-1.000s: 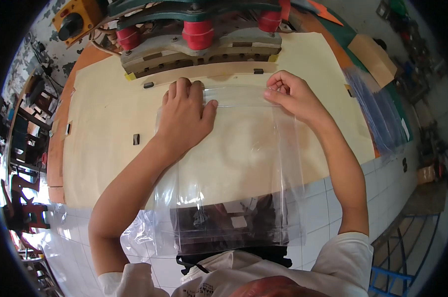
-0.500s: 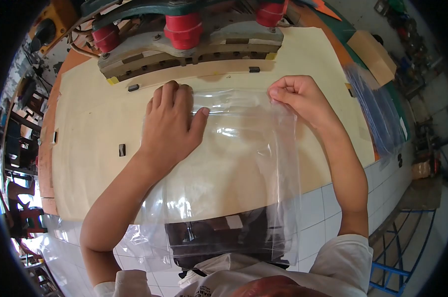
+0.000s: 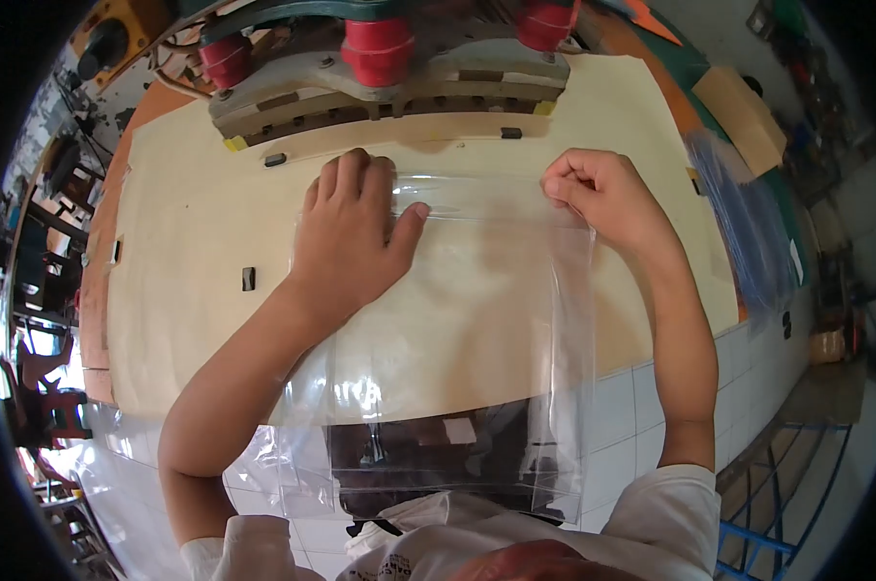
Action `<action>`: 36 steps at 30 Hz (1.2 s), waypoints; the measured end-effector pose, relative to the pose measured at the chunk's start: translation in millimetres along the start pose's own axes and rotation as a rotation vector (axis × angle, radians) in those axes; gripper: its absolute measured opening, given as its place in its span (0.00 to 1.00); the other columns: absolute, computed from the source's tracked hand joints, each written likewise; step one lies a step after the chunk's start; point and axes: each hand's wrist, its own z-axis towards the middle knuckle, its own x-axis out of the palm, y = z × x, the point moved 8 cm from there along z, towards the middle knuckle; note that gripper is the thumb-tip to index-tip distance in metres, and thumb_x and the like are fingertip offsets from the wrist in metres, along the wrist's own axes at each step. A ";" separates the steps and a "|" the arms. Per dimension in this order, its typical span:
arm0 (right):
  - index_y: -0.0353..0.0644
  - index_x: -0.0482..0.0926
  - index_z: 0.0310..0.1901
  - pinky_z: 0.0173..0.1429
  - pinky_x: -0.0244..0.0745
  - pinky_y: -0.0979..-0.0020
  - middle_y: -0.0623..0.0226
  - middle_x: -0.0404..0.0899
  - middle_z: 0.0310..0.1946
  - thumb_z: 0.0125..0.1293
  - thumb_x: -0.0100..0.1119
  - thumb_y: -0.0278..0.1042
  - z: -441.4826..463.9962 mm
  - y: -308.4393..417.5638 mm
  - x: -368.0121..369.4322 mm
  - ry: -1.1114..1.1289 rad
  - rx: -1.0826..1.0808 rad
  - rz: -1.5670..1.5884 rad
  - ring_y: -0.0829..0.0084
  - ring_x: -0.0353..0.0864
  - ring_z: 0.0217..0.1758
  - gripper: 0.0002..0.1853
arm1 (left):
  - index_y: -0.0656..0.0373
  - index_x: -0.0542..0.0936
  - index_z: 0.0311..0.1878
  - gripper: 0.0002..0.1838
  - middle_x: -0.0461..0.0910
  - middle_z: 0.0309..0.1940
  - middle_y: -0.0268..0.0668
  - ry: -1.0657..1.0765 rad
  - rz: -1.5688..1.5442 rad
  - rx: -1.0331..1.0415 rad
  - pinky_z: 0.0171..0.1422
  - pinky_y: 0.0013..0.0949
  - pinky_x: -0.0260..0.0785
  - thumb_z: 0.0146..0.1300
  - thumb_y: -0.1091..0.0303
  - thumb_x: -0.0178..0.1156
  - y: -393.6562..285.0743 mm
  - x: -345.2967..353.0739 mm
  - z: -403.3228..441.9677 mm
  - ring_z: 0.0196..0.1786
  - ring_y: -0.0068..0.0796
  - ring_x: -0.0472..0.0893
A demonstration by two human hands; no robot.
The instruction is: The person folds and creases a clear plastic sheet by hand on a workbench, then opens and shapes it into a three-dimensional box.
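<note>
I have the sheet (image 3: pixel 457 300) spread out before the press (image 3: pixel 428 73), near it but not touching; its end farthest from the press hangs past the worktop (image 3: pixel 94 300). My left hand (image 3: pixel 351 213) lies palm down on the sheet, in front of the press's left half, fingers together and thumb apart; I cannot tell whether its fingertips pinch anything. My right hand (image 3: pixel 598 194), in front of the press's right end, grips the sheet's corner between thumb and curled forefinger.

As I judge it, the spreading out is largely done. A band runs along the edge nearest the press, between my hands; whether it is a fold or a separate strip I can't say. Left undone, as I see it: creases show, both hands are on the sheet, and none of it lies beneath the press. Right of the press, a bluish pile (image 3: pixel 748 232) lies untouched; whether it is finished or waiting, I cannot tell.
</note>
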 end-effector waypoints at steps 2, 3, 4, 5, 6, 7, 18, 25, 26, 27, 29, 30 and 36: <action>0.36 0.83 0.43 0.39 0.75 0.67 0.64 0.84 0.31 0.69 0.62 0.28 -6.4 15.7 -0.3 -0.038 -0.098 -0.138 0.71 0.81 0.33 0.06 | 0.67 0.74 0.59 0.24 0.72 0.56 0.54 -0.003 -0.005 -0.001 0.69 0.51 0.62 0.71 0.55 0.57 -2.1 -0.7 -4.2 0.61 0.56 0.71; 0.37 0.84 0.45 0.43 0.78 0.63 0.60 0.87 0.36 0.68 0.63 0.29 -10.2 27.3 -0.8 -0.083 -0.194 -0.273 0.65 0.84 0.37 0.07 | 0.67 0.74 0.60 0.25 0.73 0.58 0.55 0.019 -0.010 -0.008 0.69 0.52 0.62 0.71 0.55 0.57 -2.2 -0.1 -3.3 0.62 0.56 0.71; 0.37 0.84 0.45 0.43 0.78 0.63 0.60 0.87 0.36 0.68 0.63 0.29 -11.5 29.8 4.4 -0.075 -0.199 -0.278 0.65 0.84 0.37 0.07 | 0.67 0.74 0.62 0.26 0.73 0.59 0.55 0.044 -0.016 -0.013 0.70 0.53 0.62 0.71 0.55 0.57 -1.8 1.3 -2.9 0.63 0.57 0.71; 0.38 0.83 0.49 0.52 0.78 0.59 0.58 0.86 0.44 0.69 0.63 0.32 -16.0 45.6 11.3 -0.128 -0.368 -0.384 0.60 0.84 0.46 0.11 | 0.67 0.74 0.62 0.26 0.73 0.59 0.55 0.041 -0.016 -0.019 0.70 0.53 0.62 0.71 0.55 0.57 -0.2 2.4 -3.1 0.63 0.57 0.71; 0.38 0.83 0.53 0.61 0.77 0.54 0.55 0.85 0.53 0.69 0.64 0.35 -22.7 60.3 20.1 -0.184 -0.536 -0.487 0.55 0.83 0.56 0.15 | 0.67 0.74 0.63 0.26 0.72 0.62 0.55 0.000 -0.001 0.028 0.72 0.53 0.61 0.71 0.56 0.57 -2.7 1.1 -2.8 0.66 0.57 0.71; 0.38 0.83 0.53 0.61 0.77 0.54 0.55 0.85 0.53 0.69 0.64 0.35 -22.6 63.3 29.9 -0.184 -0.536 -0.486 0.55 0.83 0.56 0.15 | 0.67 0.74 0.65 0.26 0.72 0.65 0.55 -0.041 0.014 0.078 0.75 0.54 0.60 0.72 0.57 0.56 -6.1 -0.9 -2.7 0.69 0.56 0.70; 0.49 0.62 0.78 0.83 0.49 0.45 0.61 0.59 0.80 0.76 0.51 0.57 -25.8 51.2 76.0 0.003 -0.621 -0.688 0.52 0.56 0.83 0.35 | 0.60 0.69 0.75 0.31 0.66 0.76 0.50 0.202 -0.046 0.268 0.83 0.56 0.50 0.74 0.54 0.56 -14.8 11.9 -7.0 0.79 0.50 0.64; 0.55 0.62 0.79 0.82 0.47 0.41 0.66 0.57 0.81 0.75 0.52 0.58 -23.4 47.5 74.3 0.001 -0.564 -0.748 0.51 0.54 0.83 0.35 | 0.46 0.69 0.77 0.32 0.62 0.78 0.51 0.178 0.081 0.184 0.83 0.58 0.48 0.74 0.47 0.55 -9.7 7.6 -7.1 0.80 0.56 0.60; 0.55 0.62 0.79 0.83 0.47 0.41 0.66 0.57 0.81 0.75 0.52 0.57 -23.3 46.1 73.9 -0.007 -0.560 -0.750 0.51 0.55 0.83 0.34 | 0.46 0.69 0.77 0.32 0.62 0.78 0.51 0.184 0.078 0.180 0.83 0.58 0.48 0.74 0.47 0.55 -9.0 9.1 -8.2 0.80 0.56 0.60; 0.55 0.62 0.79 0.83 0.48 0.41 0.67 0.58 0.81 0.76 0.52 0.57 -23.0 45.7 73.0 -0.017 -0.558 -0.755 0.51 0.55 0.83 0.34 | 0.45 0.69 0.77 0.32 0.61 0.79 0.51 0.193 0.073 0.174 0.83 0.59 0.48 0.74 0.46 0.55 -8.1 10.5 -7.9 0.81 0.56 0.59; 0.55 0.62 0.79 0.83 0.47 0.42 0.66 0.58 0.81 0.76 0.52 0.57 -23.5 46.7 72.6 -0.016 -0.557 -0.749 0.51 0.55 0.84 0.34 | 0.45 0.69 0.77 0.32 0.60 0.79 0.52 0.199 0.071 0.169 0.83 0.59 0.47 0.74 0.46 0.55 -6.4 13.1 -6.5 0.81 0.57 0.59; 0.54 0.62 0.79 0.83 0.47 0.42 0.66 0.58 0.81 0.76 0.51 0.57 -24.4 48.8 71.8 -0.022 -0.559 -0.742 0.51 0.54 0.84 0.34 | 0.45 0.68 0.77 0.32 0.59 0.80 0.51 0.205 0.065 0.158 0.83 0.60 0.47 0.74 0.45 0.54 -3.9 17.6 -6.7 0.81 0.56 0.58; 0.52 0.61 0.79 0.85 0.45 0.48 0.64 0.56 0.82 0.77 0.49 0.56 -24.1 45.1 71.6 0.003 -0.543 -0.684 0.55 0.51 0.85 0.34 | 0.43 0.66 0.79 0.34 0.56 0.81 0.51 0.231 0.103 0.147 0.84 0.60 0.44 0.75 0.41 0.51 -5.8 15.2 -8.7 0.83 0.54 0.55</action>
